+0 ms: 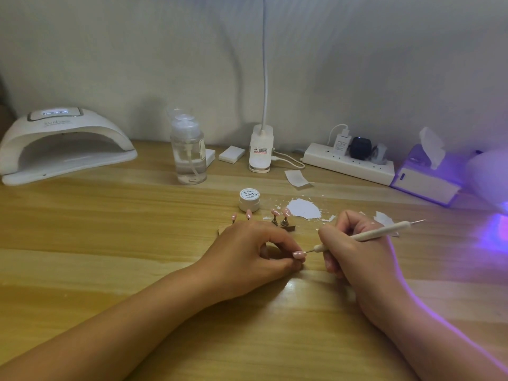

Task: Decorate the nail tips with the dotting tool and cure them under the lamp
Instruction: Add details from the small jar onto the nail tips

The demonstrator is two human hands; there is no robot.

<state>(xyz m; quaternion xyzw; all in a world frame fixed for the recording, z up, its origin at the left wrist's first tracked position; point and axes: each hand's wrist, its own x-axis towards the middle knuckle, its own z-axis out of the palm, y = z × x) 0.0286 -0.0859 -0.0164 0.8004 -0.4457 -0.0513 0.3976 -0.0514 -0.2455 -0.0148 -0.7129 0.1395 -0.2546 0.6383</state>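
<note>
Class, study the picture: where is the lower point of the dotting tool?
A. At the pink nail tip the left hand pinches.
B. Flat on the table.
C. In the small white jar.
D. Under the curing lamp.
A: the right hand holds the dotting tool with its point at the pink nail tip pinched by the left hand.

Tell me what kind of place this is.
Likely a home nail-art desk, not a salon: a curing lamp on the wooden table, pink nail tips beside a gel pot, and the right hand working a dotting tool on a nail tip the left hand pinches.
</note>
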